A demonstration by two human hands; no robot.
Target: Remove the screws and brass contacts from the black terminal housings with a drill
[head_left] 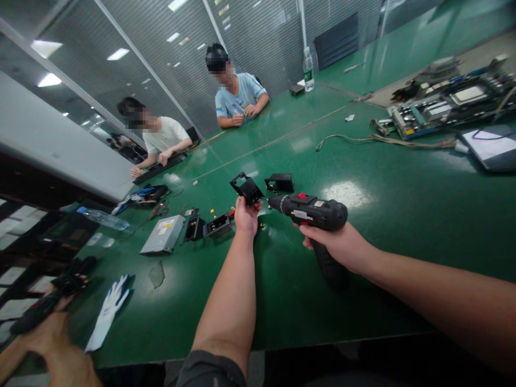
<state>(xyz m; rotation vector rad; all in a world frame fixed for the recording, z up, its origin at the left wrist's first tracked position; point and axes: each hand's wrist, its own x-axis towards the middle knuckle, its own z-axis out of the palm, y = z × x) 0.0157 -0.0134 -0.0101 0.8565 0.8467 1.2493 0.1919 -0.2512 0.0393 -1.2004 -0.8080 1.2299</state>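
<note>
My left hand is closed around a small black bracket, holding it tilted just above the green table. My right hand grips the handle of a black cordless drill. The drill's tip points left at the bracket and sits right beside it. A second black bracket lies on the table just behind the drill's nose.
To the left lie a grey drive box, more black brackets, a plastic bottle and a white glove. Circuit boards and cables sit far right. Two people sit at the far side; another person's hand holds a tool at lower left.
</note>
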